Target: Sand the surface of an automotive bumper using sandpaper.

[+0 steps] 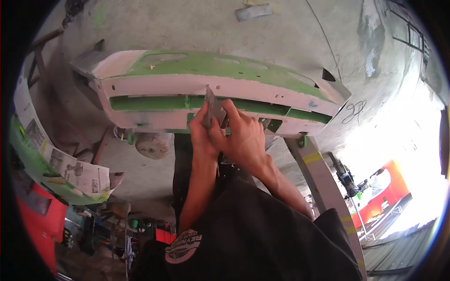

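A long car bumper, patched in green and pale pink, lies across the space in front of me. Both my hands are in front of its near side, close together. My left hand has its fingers closed on the left edge of a thin, flat grey piece, which may be folded sandpaper. From the other side, my right hand grips the same piece, its thumb pressed on the face. The piece points up toward the pink strip above the long slot. Whether its tip touches the bumper I cannot tell.
A grey rectangular block lies on the concrete floor beyond the bumper. At the left stands a green curved part masked with newspaper. A grey beam with yellow tape runs along my right. Below the bumper is a round block.
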Tool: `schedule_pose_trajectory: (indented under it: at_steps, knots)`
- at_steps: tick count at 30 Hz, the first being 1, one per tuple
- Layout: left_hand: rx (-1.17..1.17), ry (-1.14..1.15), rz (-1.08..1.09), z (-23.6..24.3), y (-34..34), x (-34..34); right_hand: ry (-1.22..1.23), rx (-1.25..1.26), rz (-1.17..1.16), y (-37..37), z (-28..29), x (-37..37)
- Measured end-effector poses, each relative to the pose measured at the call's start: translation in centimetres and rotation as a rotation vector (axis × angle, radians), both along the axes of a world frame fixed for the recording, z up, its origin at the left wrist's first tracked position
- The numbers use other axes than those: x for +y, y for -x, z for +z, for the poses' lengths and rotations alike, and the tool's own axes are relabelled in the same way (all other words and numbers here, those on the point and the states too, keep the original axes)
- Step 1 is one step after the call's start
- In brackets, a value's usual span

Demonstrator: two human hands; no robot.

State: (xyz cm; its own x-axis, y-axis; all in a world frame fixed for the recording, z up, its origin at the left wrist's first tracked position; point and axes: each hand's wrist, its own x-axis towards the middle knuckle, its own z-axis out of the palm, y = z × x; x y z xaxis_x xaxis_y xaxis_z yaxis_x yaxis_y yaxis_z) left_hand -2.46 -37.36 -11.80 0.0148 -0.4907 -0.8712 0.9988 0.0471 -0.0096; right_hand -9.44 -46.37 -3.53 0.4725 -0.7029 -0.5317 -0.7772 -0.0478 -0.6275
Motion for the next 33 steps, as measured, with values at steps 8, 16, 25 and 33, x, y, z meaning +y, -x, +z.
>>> schedule_pose_trajectory:
  at_steps: [8,16,25,33]
  knots:
    - [-0.100,-0.193,-0.261,2.2,-4.5,-2.6,-0.215,-0.087,-0.249,1.1,-1.1,1.5]
    - [-0.509,-0.311,-0.669,3.6,-5.4,-2.1,-0.339,0.028,-0.182,3.3,-0.4,4.1]
    - [-0.850,-0.372,-0.764,7.2,-10.7,1.9,-0.125,0.125,-0.189,0.7,-3.1,3.5]
    - [-0.885,-0.460,-0.819,8.5,-15.4,4.3,0.292,-0.053,0.384,-4.5,-5.3,8.1]
